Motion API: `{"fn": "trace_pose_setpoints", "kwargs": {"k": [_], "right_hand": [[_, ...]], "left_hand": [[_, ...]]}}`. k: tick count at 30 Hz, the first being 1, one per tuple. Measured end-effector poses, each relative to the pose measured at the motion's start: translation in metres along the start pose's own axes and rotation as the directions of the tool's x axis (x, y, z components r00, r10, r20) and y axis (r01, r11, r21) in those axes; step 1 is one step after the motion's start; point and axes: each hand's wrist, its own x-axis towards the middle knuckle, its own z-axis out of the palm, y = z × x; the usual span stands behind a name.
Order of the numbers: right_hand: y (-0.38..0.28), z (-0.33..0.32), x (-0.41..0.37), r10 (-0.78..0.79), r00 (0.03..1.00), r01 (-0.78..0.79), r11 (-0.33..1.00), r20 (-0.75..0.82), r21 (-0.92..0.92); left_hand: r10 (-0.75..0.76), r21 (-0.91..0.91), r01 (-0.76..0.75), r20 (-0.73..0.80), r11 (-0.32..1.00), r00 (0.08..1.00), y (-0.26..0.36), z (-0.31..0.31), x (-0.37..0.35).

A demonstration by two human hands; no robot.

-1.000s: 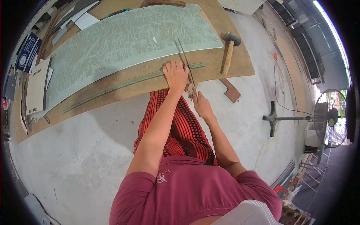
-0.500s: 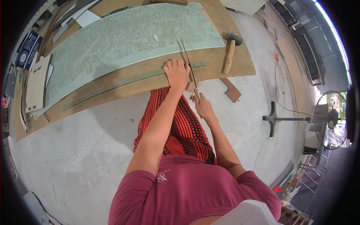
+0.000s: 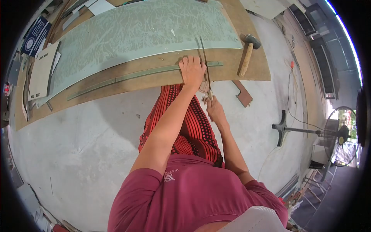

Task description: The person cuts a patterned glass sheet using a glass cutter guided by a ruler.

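My left hand [image 3: 193, 71] presses down with bent fingers on a long, narrow green strip [image 3: 135, 74] that lies along the near edge of the table. Close to its right side, the thin dark blade of a handsaw [image 3: 206, 58] crosses the strip near the strip's right end. My right hand [image 3: 216, 110] is closed round the saw's light-coloured handle, just off the table edge. Whether the blade has cut into the strip cannot be made out.
A large mottled green sheet [image 3: 147, 31] covers much of the brown table [image 3: 259, 69]. On the right lies a mallet [image 3: 249, 52] with a wooden handle. A brown notched piece [image 3: 243, 94] shows below the table edge. A standing fan [image 3: 340, 133] is farther right.
The view has swung a little, so the table and both hands appear farther right. The saw's angle differs slightly. Both hands keep their hold.
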Motion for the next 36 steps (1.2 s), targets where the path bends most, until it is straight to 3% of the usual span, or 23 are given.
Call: {"fn": "trace_pose_setpoints", "kwargs": {"k": [4,8,13,15,17,19,21,24,29,31,34,36], "right_hand": [[0.005,0.008,0.027,0.006,1.000,-0.006,1.000,0.009,0.003],[0.008,0.001,-0.021,0.093,0.992,-0.093,0.996,0.089,0.003],[-0.004,-0.005,-0.042,0.019,0.998,-0.015,0.997,0.056,-0.070],[-0.006,-0.005,-0.014,0.062,0.995,-0.062,0.998,0.075,-0.010],[-0.030,-0.017,0.006,0.210,0.963,-0.220,0.975,0.169,0.043],[-0.009,-0.004,0.016,0.139,0.980,-0.149,0.987,0.141,0.059],[0.010,0.006,0.011,0.088,0.993,-0.083,0.994,0.072,-0.066],[0.019,0.009,-0.032,-0.033,0.999,0.032,0.997,-0.009,-0.067],[0.012,0.004,-0.022,-0.038,0.999,0.041,0.994,0.029,-0.103],[-0.034,-0.018,-0.001,0.258,0.950,-0.271,0.961,0.178,0.054],[-0.056,-0.021,0.007,0.294,0.936,-0.309,0.950,0.196,0.053],[-0.019,-0.003,0.003,0.225,0.962,-0.233,0.972,0.152,0.039]], "left_hand": [[-0.004,-0.027,0.004,0.009,1.000,1.000,-0.002,0.000,-0.001],[-0.017,-0.049,0.017,0.002,0.999,1.000,-0.002,0.002,-0.002],[-0.015,-0.050,0.016,0.016,0.999,1.000,-0.002,0.001,-0.001],[-0.016,-0.044,0.016,0.005,0.999,1.000,-0.002,0.003,-0.002],[-0.009,-0.065,0.008,-0.009,0.998,1.000,-0.002,0.002,-0.002],[-0.007,-0.067,0.006,-0.022,0.998,1.000,-0.003,0.002,-0.003],[-0.013,-0.074,0.011,-0.029,0.997,0.999,-0.002,0.002,-0.001],[-0.029,-0.067,0.029,0.005,0.997,1.000,-0.003,0.003,-0.004],[-0.019,-0.048,0.018,-0.024,0.999,1.000,-0.004,0.006,-0.002],[-0.020,-0.042,0.019,-0.031,0.999,0.999,-0.004,0.006,-0.002],[-0.028,-0.057,0.028,-0.005,0.998,1.000,-0.003,0.003,-0.002],[-0.032,-0.056,0.031,-0.012,0.998,0.999,-0.003,0.002,-0.001]]}}
